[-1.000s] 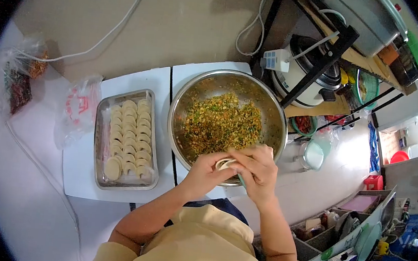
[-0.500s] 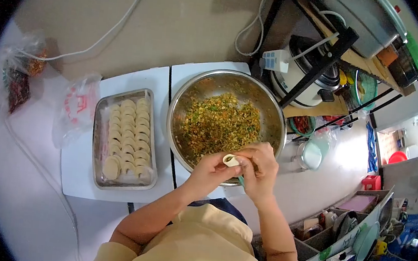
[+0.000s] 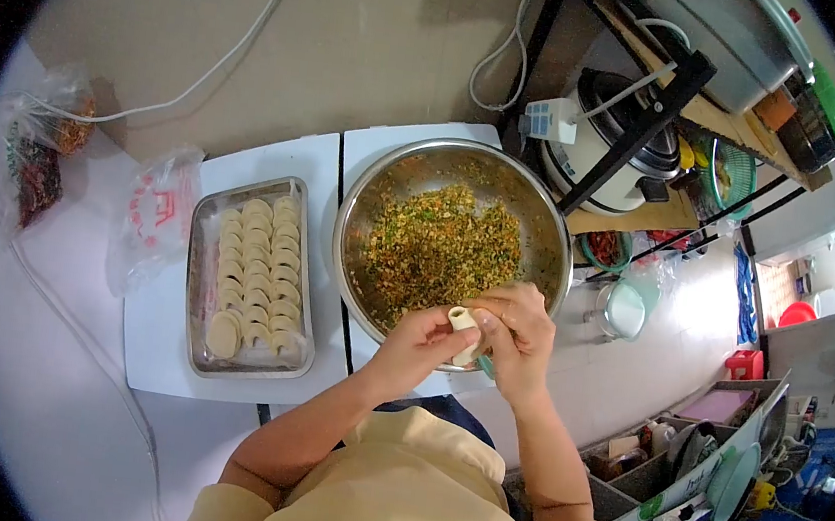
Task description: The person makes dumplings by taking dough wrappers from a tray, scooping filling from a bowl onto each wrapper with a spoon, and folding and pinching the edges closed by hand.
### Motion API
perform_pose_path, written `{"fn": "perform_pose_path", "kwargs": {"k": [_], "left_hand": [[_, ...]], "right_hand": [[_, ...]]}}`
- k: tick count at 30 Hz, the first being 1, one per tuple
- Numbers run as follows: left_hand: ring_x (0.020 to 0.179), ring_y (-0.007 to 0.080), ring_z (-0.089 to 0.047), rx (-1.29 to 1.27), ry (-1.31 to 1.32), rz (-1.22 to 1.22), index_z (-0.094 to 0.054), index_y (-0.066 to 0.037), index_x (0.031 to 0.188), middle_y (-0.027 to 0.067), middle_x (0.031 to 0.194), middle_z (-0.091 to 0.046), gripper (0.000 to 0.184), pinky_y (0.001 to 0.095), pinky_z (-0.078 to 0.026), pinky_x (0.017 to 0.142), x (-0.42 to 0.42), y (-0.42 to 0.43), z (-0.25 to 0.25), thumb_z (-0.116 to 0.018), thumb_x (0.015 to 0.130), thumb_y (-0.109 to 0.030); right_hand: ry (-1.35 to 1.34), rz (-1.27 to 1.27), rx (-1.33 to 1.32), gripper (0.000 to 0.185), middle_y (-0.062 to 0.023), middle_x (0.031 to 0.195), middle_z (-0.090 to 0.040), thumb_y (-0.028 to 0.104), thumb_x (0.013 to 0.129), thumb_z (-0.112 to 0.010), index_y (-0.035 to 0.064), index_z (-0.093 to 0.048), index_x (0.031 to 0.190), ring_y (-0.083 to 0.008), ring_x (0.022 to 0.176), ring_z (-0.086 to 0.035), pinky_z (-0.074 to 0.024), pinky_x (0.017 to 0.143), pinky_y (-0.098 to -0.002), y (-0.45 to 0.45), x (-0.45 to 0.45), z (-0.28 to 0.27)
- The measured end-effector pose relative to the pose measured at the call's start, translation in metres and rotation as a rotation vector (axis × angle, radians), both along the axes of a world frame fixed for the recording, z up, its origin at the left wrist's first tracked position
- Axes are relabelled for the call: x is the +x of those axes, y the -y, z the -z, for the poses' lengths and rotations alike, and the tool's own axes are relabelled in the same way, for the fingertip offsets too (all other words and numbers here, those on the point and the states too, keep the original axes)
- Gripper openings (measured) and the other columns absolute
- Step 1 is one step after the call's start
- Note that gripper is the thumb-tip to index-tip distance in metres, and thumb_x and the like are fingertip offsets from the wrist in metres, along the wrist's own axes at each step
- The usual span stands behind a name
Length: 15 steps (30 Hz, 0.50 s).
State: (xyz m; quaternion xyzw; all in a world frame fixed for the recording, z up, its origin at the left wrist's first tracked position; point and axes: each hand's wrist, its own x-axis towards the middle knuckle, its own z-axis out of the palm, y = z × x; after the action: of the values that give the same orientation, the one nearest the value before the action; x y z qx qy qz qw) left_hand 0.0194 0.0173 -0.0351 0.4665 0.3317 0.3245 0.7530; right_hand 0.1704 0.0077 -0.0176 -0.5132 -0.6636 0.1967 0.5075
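Note:
A pale dough wrapper (image 3: 465, 333), folded with a small opening at its upper end, is pinched between both hands over the near rim of a large steel bowl (image 3: 363, 180). My left hand (image 3: 416, 347) grips its left side with thumb and fingers. On its right side, my right hand (image 3: 516, 338) presses with thumb and fingertips; part of a green utensil shows beneath that hand. Chopped green and orange filling (image 3: 444, 248) lies in the bowl. To the left, a metal tray (image 3: 306, 350) bears rows of folded dumplings (image 3: 258, 265) and round wrappers (image 3: 224, 334) at its lower left corner.
Plastic bags (image 3: 152, 220) lie left of the tray. A white cable (image 3: 231, 62) hangs along the wall. At the right are a shelf rack (image 3: 641, 131), a rice cooker (image 3: 596, 177), a power strip (image 3: 550, 121) and grey storage bins (image 3: 638, 473).
The wrapper has gone from loosely curved to closed into a tube and more upright between the hands. My fingers have shifted along its edges. Tray and bowl stay in place.

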Motion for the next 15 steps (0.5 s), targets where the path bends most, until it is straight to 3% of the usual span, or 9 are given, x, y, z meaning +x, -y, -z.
{"fn": "perform_pose_path", "kwargs": {"k": [8, 10, 15], "left_hand": [[0.08, 0.0062, -0.057, 0.003, -0.039, 0.017, -0.06, -0.001, 0.103, -0.0003, 0.089, -0.062, 0.019, 0.0229, -0.048, 0.071, 0.0, 0.0003, 0.0048, -0.057, 0.091, -0.015], [0.08, 0.0061, -0.056, -0.002, -0.036, 0.013, -0.061, -0.001, 0.102, -0.0005, 0.088, -0.062, 0.019, 0.0226, -0.048, 0.071, -0.0004, 0.0002, 0.0024, -0.057, 0.091, -0.015], [0.078, 0.0054, -0.054, 0.029, -0.055, 0.065, -0.061, -0.001, 0.099, -0.001, 0.086, -0.06, 0.017, 0.0215, -0.045, 0.069, -0.0057, -0.0012, 0.0005, -0.058, 0.091, -0.016]], "right_hand": [[0.059, -0.008, 0.003, 0.008, -0.0088, 0.086, -0.063, 0.004, 0.073, -0.065, 0.0043, -0.068, 0.08, -0.025, 0.081, -0.055, -0.0397, 0.076, -0.0351, 0.0016, 0.0019, 0.0034], [-0.093, -0.02, -0.018, 0.007, -0.0084, 0.086, -0.063, 0.004, 0.071, -0.065, 0.0039, -0.067, 0.078, -0.025, 0.081, -0.055, -0.04, 0.077, -0.0347, 0.0021, 0.0018, 0.0071], [-0.076, -0.102, -0.099, 0.008, -0.0087, 0.085, -0.063, 0.002, 0.072, -0.064, 0.0036, -0.068, 0.079, -0.025, 0.082, -0.055, -0.0404, 0.077, -0.0344, 0.0018, 0.0059, 0.0043]]}}
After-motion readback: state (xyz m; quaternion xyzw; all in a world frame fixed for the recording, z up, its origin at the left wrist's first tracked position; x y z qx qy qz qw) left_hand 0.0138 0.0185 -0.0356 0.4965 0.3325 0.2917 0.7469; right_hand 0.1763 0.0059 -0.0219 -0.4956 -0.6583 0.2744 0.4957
